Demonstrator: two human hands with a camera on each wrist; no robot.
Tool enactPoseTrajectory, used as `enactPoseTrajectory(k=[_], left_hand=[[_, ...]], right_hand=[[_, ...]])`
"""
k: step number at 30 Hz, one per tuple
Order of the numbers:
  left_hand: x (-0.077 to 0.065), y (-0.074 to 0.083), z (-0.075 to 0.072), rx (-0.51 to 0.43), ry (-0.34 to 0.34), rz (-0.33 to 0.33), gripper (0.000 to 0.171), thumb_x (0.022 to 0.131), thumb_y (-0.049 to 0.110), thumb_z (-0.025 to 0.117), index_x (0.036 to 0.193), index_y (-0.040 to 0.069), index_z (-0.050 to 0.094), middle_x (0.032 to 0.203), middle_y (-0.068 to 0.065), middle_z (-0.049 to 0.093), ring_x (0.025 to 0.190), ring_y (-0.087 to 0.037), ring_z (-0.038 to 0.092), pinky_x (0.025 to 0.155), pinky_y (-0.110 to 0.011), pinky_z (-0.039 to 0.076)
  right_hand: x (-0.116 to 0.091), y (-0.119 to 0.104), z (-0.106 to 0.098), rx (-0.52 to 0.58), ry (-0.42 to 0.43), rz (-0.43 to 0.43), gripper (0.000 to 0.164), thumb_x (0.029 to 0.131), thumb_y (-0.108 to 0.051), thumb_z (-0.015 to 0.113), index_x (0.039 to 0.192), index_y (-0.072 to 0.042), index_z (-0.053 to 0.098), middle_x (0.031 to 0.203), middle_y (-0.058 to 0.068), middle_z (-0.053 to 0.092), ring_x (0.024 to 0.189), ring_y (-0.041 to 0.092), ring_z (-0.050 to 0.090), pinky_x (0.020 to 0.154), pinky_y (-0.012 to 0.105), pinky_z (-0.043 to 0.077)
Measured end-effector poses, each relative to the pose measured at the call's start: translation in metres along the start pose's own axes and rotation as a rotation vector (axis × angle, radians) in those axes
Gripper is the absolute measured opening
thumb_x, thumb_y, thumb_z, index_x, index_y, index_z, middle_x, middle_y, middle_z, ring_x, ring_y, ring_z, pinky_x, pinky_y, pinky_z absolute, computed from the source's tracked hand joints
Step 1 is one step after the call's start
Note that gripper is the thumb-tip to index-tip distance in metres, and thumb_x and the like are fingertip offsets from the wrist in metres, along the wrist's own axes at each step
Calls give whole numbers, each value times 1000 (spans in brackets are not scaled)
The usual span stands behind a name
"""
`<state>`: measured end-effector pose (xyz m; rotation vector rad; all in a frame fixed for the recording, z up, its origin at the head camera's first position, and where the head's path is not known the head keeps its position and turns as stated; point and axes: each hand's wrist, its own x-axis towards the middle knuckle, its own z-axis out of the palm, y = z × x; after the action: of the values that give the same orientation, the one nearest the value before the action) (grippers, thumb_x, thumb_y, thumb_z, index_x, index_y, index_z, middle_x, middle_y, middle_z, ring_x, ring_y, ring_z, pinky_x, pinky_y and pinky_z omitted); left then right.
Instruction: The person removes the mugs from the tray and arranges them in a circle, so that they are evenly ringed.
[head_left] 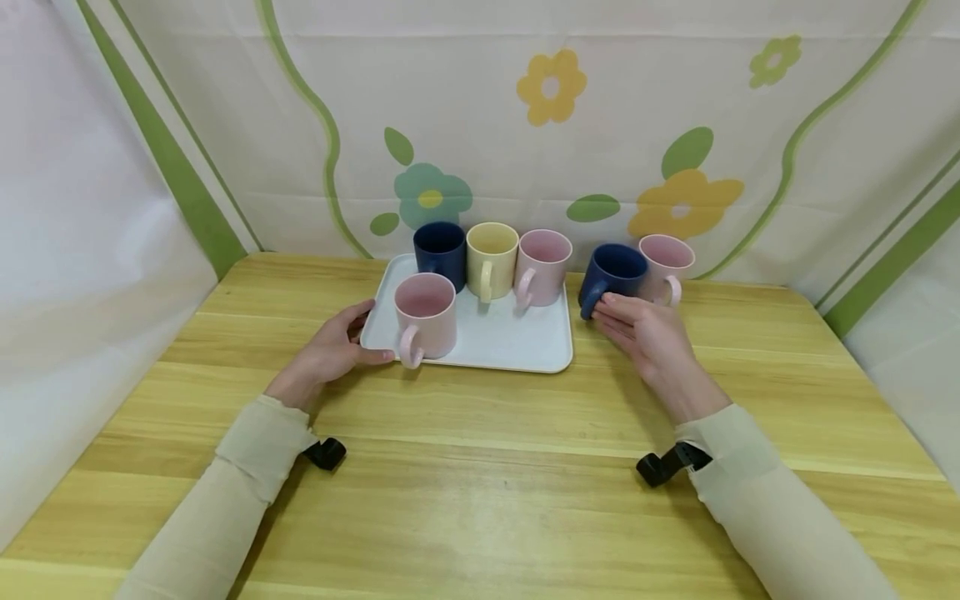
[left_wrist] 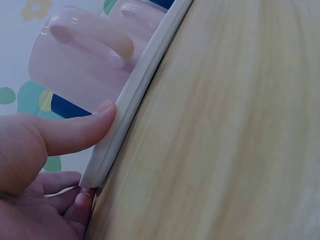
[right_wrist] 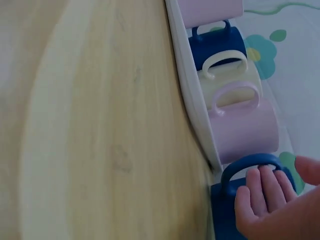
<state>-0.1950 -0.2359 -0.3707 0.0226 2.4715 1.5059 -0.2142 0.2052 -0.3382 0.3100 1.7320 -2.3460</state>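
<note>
At the front left corner of a white tray (head_left: 502, 346), my left hand (head_left: 330, 352) grips the rim. In the left wrist view the thumb (left_wrist: 80, 132) lies on the rim while the other fingers curl at the corner's underside. Closest to it on the tray stands a pink mug (head_left: 429, 321), handle toward me. My right hand (head_left: 651, 333) touches a dark blue mug (head_left: 617, 271) on the table, right of the tray. Its fingers (right_wrist: 257, 192) lie nearly straight against the mug beside the handle, and the thumb is held apart from it.
Along the tray's back stand another blue mug (head_left: 440, 254), a yellow mug (head_left: 491, 262) and a second pink mug (head_left: 543, 271). Behind my right hand, another pink mug (head_left: 666, 262) stands on the wooden table (head_left: 480, 483). A flowered curtain (head_left: 510, 158) hangs behind the mugs.
</note>
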Motion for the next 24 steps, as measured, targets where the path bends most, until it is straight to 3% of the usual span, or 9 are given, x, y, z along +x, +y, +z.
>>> enactPoseTrajectory(k=[3, 6, 10, 12, 18, 24], left_hand=[[1, 0, 0, 0, 0, 0, 107, 92, 13, 84, 171, 5, 12, 172, -26, 30, 150, -43, 38, 127, -59, 32], [2, -1, -1, 7, -2, 0, 107, 92, 13, 83, 171, 5, 11, 172, -26, 28, 151, -44, 36, 128, -60, 31], [2, -2, -1, 11, -5, -2, 107, 92, 13, 83, 171, 4, 11, 173, -26, 27, 153, -44, 35, 128, -60, 30], [2, -2, -1, 14, -3, -2, 107, 92, 13, 83, 171, 4, 11, 172, -27, 27, 153, -44, 35, 128, -61, 30], [1, -1, -1, 18, -3, -3, 107, 92, 13, 84, 171, 4, 12, 172, -27, 28, 152, -45, 35, 128, -61, 30], [1, -2, -2, 27, -5, -17, 107, 92, 15, 84, 171, 5, 13, 172, -25, 29, 153, -43, 36, 128, -59, 30]], right_hand=[[-9, -1, 5, 25, 44, -52, 13, 104, -11, 68, 113, -8, 77, 98, -4, 83, 100, 9, 79, 94, 21, 60], [-16, 0, 15, 31, 85, -107, 12, 104, -9, 67, 110, -7, 77, 94, -5, 84, 94, 9, 80, 88, 20, 61], [-21, 4, 29, -16, 73, -133, 10, 104, -10, 68, 105, -10, 78, 93, -6, 83, 91, 8, 80, 92, 22, 61], [-21, 8, 36, -66, 41, -128, 11, 104, -12, 69, 110, -8, 77, 96, -6, 83, 94, 7, 79, 97, 24, 60], [-21, 19, 60, -246, -65, -86, 47, 105, -24, 68, 141, 5, 62, 106, -8, 82, 106, 9, 77, 110, 33, 55], [-24, 25, 88, -256, -132, -109, 42, 105, -22, 69, 139, 3, 66, 117, 2, 82, 107, 12, 78, 112, 41, 54]])
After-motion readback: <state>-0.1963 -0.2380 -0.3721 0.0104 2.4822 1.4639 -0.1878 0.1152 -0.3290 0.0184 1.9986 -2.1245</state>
